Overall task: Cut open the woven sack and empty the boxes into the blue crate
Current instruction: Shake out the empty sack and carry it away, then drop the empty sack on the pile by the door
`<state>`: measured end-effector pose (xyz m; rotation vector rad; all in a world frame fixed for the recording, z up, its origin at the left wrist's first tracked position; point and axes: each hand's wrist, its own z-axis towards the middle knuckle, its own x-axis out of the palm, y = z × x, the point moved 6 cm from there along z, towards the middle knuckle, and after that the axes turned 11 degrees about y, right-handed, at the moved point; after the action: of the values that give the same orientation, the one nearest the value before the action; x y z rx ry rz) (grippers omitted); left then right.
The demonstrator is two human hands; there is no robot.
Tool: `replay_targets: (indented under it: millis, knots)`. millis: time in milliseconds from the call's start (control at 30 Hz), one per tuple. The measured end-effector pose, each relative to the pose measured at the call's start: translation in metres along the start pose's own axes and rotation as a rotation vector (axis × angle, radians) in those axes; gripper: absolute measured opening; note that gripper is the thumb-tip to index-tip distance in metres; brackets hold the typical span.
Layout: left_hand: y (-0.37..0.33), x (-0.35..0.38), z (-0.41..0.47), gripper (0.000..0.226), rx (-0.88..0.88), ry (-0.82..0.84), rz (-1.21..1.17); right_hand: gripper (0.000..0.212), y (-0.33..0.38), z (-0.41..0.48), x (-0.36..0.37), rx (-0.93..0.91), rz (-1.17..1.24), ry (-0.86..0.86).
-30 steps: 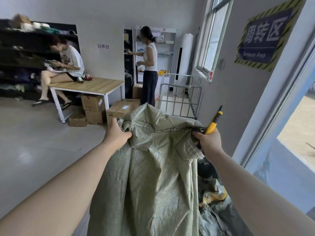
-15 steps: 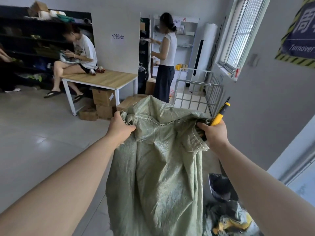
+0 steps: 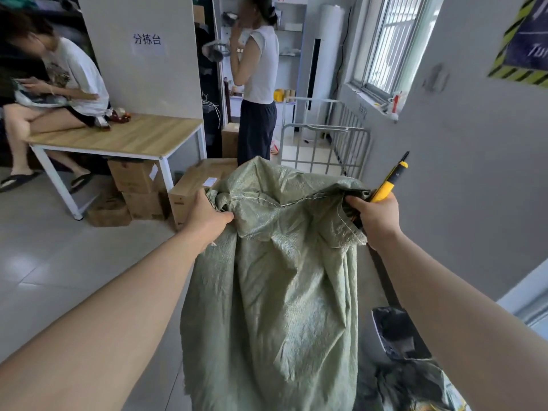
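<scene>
— Holding what, up there?
— Left hand (image 3: 207,216) clenches the green woven sack (image 3: 275,292) by one top corner; right hand (image 3: 375,216) grips the other corner plus a yellow utility knife (image 3: 388,182).
— And the sack?
— Hanging limp between both hands, above the floor (image 3: 59,262).

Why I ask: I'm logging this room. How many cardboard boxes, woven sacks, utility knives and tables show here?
cardboard boxes: 5
woven sack: 1
utility knife: 1
table: 1
Total: 8
</scene>
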<state>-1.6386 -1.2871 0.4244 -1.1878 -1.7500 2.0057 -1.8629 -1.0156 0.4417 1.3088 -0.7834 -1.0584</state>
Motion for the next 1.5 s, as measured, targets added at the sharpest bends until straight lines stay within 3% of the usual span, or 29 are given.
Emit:
replay_targets:
  millis: [133,300,500,700,833,1000,1367,1500]
  knots:
    - [-0.011,0.021,0.065,0.064,0.029,0.034,-0.008,0.042,-0.008,0.055,0.006,0.001,-0.004,-0.045]
    - [-0.022,0.055,0.145,0.049,0.031,0.076,-0.004,0.045,-0.024,0.126,0.002,0.018,-0.002,-0.092]
    - [-0.019,0.1,0.225,0.061,0.015,0.13,0.021,0.037,-0.051,0.187,-0.009,0.044,-0.017,-0.148]
    - [0.018,0.145,0.272,0.055,-0.014,0.264,0.006,0.05,-0.102,0.195,-0.013,0.151,-0.01,-0.154]
    - [0.056,0.173,0.292,0.057,-0.076,0.379,0.098,0.035,-0.145,0.177,-0.005,0.239,-0.007,-0.203]
    - [0.126,0.213,0.296,0.069,-0.196,0.539,0.238,0.05,-0.233,0.146,0.01,0.447,-0.072,-0.308]
    - [0.322,0.335,0.312,0.057,-0.324,0.63,0.231,0.041,-0.489,0.105,0.025,0.752,-0.104,-0.405]
    - [0.389,0.399,0.305,0.08,-0.342,0.759,0.249,0.039,-0.573,0.095,0.033,0.838,-0.181,-0.316]
